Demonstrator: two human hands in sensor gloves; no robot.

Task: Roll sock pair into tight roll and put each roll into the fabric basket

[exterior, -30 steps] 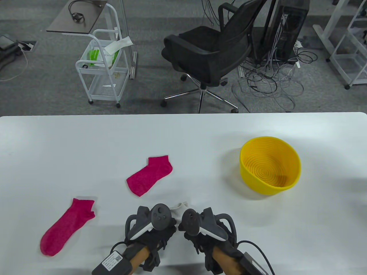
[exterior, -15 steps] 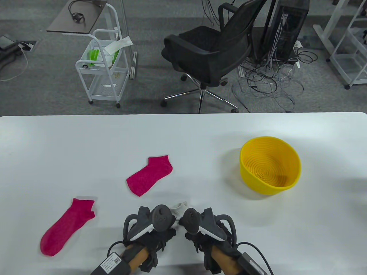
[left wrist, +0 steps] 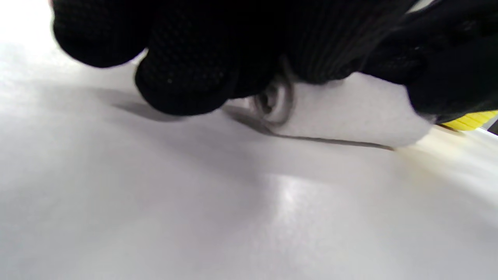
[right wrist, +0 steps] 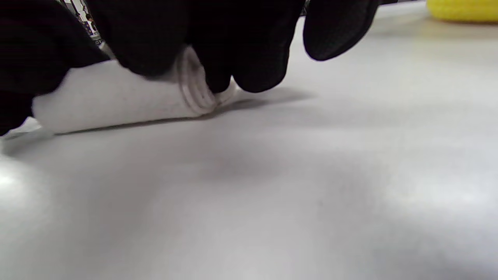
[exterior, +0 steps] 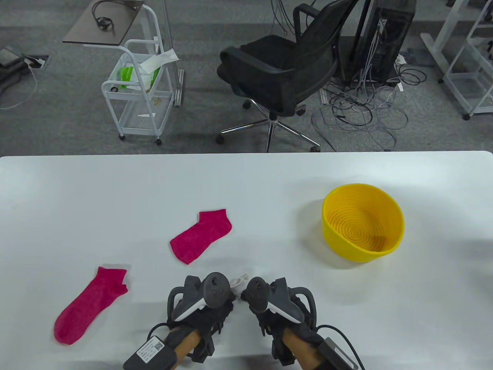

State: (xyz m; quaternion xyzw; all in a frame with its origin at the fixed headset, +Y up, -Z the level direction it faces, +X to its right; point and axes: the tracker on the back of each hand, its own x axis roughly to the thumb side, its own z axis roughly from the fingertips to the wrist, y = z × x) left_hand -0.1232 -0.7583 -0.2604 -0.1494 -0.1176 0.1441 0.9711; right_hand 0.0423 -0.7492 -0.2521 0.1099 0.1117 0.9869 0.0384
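A white sock roll (exterior: 239, 283) lies on the table near the front edge, mostly hidden under both hands. My left hand (exterior: 206, 304) curls its fingers (left wrist: 186, 70) over the roll's (left wrist: 350, 112) left end. My right hand (exterior: 271, 304) curls over the right end of the roll (right wrist: 116, 99), its fingers (right wrist: 249, 58) pressing by the spiral end. Two pink socks lie flat: one (exterior: 201, 236) at centre, one (exterior: 90, 304) at the left front. The yellow basket (exterior: 363, 222) stands empty to the right.
The white table (exterior: 115, 192) spreads wide around the socks. Beyond its far edge are an office chair (exterior: 285, 69), a white cart (exterior: 138, 84) and tangled cables (exterior: 362, 104) on the floor.
The loose white sock end showing beyond the hands has grown shorter as the roll took it in. Both hands stay close together on the roll, shifted slightly.
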